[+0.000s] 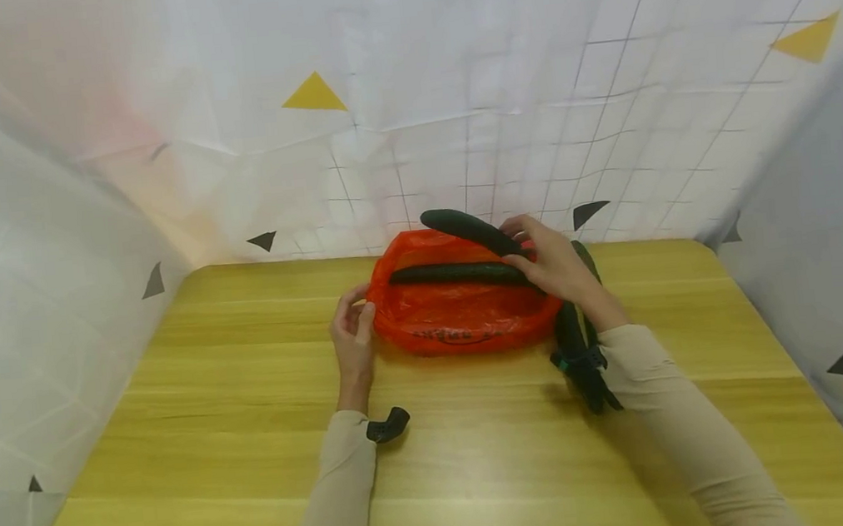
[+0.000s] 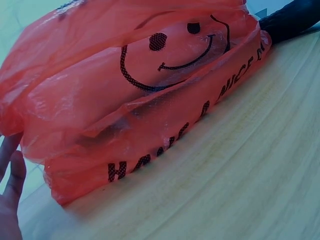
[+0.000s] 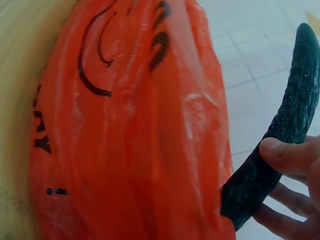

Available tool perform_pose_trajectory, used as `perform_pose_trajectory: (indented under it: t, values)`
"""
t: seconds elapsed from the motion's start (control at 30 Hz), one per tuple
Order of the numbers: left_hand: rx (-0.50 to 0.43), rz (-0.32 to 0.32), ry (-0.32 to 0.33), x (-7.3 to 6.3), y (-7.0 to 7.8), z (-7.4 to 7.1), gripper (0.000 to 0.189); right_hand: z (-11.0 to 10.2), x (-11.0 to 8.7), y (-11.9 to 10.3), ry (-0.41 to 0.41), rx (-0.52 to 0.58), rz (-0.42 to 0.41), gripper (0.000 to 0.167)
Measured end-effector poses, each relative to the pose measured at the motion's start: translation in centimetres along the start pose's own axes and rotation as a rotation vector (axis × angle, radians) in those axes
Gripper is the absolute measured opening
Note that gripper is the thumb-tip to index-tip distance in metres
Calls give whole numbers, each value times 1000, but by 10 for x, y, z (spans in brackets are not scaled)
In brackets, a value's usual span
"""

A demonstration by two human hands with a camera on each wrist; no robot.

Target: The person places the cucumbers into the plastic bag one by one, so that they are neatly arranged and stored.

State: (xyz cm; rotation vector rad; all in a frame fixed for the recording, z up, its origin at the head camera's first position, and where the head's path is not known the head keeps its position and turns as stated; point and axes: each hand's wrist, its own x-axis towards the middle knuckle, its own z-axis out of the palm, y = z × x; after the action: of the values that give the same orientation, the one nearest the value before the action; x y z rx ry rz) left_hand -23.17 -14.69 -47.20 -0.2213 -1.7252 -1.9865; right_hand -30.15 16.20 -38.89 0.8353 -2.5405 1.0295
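In the head view, a red plastic bag (image 1: 465,336) with its mouth held wide sits near the table's back edge. One dark green cucumber (image 1: 460,273) lies across inside it. My left hand (image 1: 352,327) grips the bag's left rim between thumb and fingers; in the left wrist view only some of its fingers (image 2: 15,175) show beside the red film. Above the bag's right side, my right hand (image 1: 548,262) holds another cucumber (image 1: 467,230) near one end, its free end pointing left and up. The right wrist view shows the thumb across this bumpy cucumber (image 3: 292,105).
More cucumbers (image 1: 569,329) lie on the table right of the bag, partly under my right forearm. The wooden table (image 1: 216,414) runs back to a white sheet wall (image 1: 413,163) with triangle prints. A black wrist device (image 1: 388,425) sits at my left cuff.
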Motion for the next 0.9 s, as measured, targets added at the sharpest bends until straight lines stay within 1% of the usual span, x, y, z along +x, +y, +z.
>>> perform_pose_trajectory:
  t: [0.17,0.27,0.4,0.6,0.9]
  values:
    - [-8,-2,5,0,1,0,30,9,2,-3,-96,-60,13,45]
    - [-15,-9,8,-1,1,0,30,15,3,-4,-134,-92,34,43]
    - [-13,-16,10,0,1,0,30,22,4,-4,-146,-133,31,42]
    - [7,2,26,0,2,-1,30,31,6,-3,-168,-161,17,41]
    - [11,4,39,-1,3,-1,31,38,10,-3,-225,-209,11,39]
